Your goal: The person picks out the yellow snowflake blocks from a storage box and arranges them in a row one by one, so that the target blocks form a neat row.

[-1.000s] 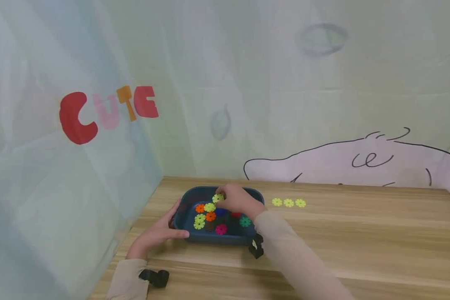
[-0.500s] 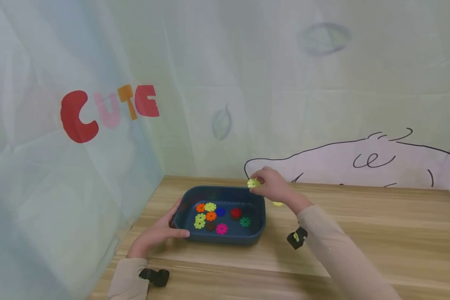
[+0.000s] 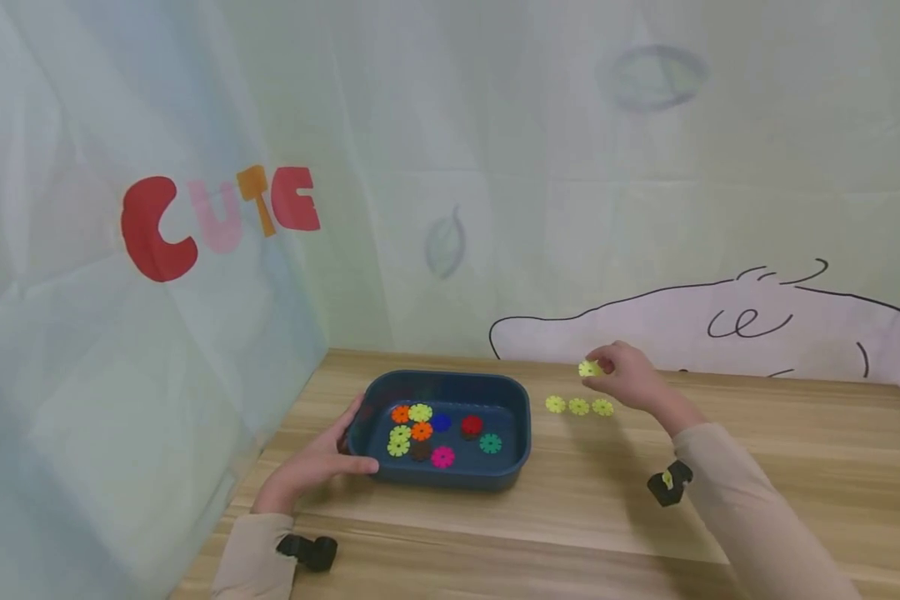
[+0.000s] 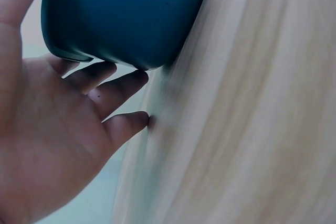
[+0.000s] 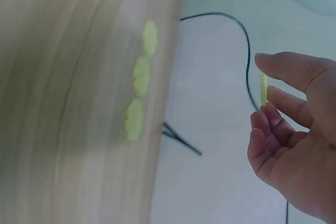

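My right grip point(image 3: 628, 379) is clamped, thumb against finger, on a yellow disc point(image 3: 588, 368), held in the air near a row of three yellow discs point(image 3: 579, 407) on the surface point(image 3: 570, 517). My left grip point(image 3: 318, 462) holds the end of the blue tub point(image 3: 450, 478), thumb along its rim. I judge the laying-out partly done: three set down, this fourth not yet placed, three more yellow discs point(image 3: 420, 413) left in the tub among discs of other colours point(image 3: 442, 457).

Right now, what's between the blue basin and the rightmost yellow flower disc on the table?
In the head view, two more yellow flower discs lie there side by side.
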Demonstrator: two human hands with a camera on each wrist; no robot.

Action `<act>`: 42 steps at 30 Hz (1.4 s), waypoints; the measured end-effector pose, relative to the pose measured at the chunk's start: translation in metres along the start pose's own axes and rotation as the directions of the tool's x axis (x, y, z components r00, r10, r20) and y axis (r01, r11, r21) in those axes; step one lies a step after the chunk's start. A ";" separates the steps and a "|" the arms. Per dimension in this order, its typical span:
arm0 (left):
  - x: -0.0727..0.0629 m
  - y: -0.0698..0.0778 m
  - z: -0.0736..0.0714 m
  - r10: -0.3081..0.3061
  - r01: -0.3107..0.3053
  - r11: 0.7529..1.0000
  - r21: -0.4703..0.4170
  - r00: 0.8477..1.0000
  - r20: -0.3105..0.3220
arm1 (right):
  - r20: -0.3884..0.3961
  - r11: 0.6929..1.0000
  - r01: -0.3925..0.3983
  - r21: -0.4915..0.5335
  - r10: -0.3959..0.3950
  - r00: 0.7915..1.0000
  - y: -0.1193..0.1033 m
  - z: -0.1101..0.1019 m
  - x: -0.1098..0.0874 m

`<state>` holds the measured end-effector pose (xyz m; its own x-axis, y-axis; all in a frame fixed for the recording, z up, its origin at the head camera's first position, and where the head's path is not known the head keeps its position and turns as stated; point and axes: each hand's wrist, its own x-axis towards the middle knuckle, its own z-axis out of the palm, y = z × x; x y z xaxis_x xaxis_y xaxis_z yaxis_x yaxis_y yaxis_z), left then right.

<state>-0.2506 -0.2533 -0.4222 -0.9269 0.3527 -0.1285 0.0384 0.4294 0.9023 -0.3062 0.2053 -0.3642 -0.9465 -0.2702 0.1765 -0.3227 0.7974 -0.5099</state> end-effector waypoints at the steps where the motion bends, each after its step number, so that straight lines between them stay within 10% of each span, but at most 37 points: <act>1: 0.000 0.000 0.000 0.001 -0.001 1.000 -0.002 1.000 0.000 | 0.000 1.000 -0.008 -0.001 0.008 1.000 0.005 -0.001 -0.002; 21: 0.001 -0.002 0.000 0.019 -0.019 1.000 -0.006 1.000 0.001 | 0.127 0.975 -0.218 0.036 0.212 0.969 0.061 0.006 -0.020; 42: 0.000 0.001 0.001 -0.027 0.027 1.000 0.014 1.000 -0.016 | 0.134 0.983 -0.185 0.005 0.183 0.974 0.078 0.016 -0.022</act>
<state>-0.2499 -0.2517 -0.4215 -0.9334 0.3278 -0.1461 0.0183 0.4502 0.8928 -0.3108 0.2650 -0.4217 -0.9813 -0.1897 -0.0336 -0.1422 0.8311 -0.5377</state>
